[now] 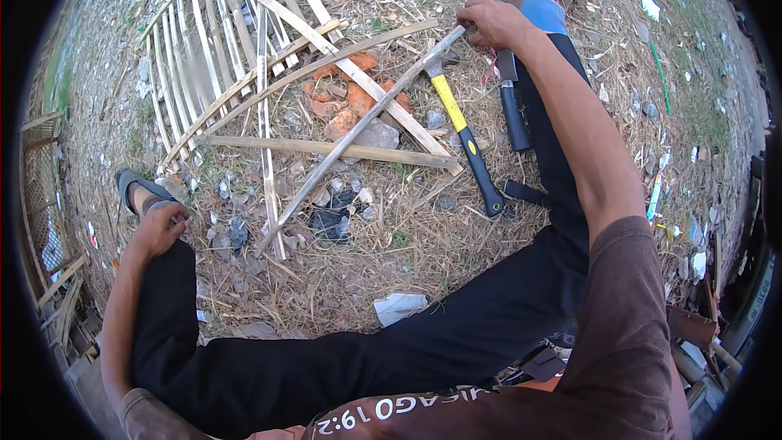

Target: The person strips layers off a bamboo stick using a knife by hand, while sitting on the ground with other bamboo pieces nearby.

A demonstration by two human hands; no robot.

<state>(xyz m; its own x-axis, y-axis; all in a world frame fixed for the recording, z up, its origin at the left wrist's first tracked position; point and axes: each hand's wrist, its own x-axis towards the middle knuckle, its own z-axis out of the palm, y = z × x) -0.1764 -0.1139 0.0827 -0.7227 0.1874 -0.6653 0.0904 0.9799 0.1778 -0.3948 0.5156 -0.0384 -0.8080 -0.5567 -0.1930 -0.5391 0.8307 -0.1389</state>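
Right grip [495, 24]: one slat [366, 125]

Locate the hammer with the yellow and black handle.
In the head view, the hammer lies right of centre, between the orange brick pieces and the black-handled knife.

Diffuse daylight is even; the curved fisheye edges darken and seem blurred.

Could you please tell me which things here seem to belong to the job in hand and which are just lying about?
Seem to belong:
grey wooden strip, held by right hand
pale wooden strips
slatted wooden frame
yellow-and-black hammer
black-handled tool

Probably just lying about:
white scrap
dark scrap
green strip
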